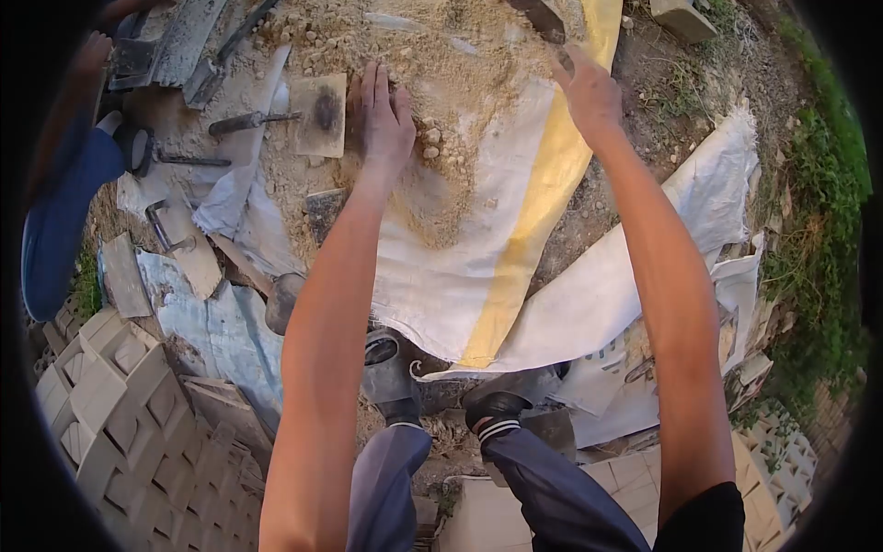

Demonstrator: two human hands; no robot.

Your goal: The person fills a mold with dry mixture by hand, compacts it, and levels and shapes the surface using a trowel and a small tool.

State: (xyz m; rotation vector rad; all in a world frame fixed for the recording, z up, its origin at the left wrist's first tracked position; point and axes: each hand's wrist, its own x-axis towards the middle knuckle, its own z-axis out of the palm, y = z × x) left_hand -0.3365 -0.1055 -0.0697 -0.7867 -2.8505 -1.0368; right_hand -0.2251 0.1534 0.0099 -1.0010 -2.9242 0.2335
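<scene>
My left hand [384, 124] lies flat on the crumbly tan soil [437, 78], its fingers spread and pointing away from me. Just left of it is a square plate [319, 115] with a dark patch. At the right, my right hand [589, 92] is over the yellow stripe [543, 175] of the white woven sheet [441, 304]. Its thumb and fingers are apart, and nothing shows between them. A dark block [540, 17] sits just beyond its fingertips. The soil is heaped on the sheet between both hands.
At the left, another person's blue-clad leg [69, 221] and hand [94, 53] show. A trowel [241, 122], a hammer [168, 230] and a mallet [283, 304] lie left of my arm. Patterned blocks [120, 396] stand lower left. Green plants [828, 212] grow at the right.
</scene>
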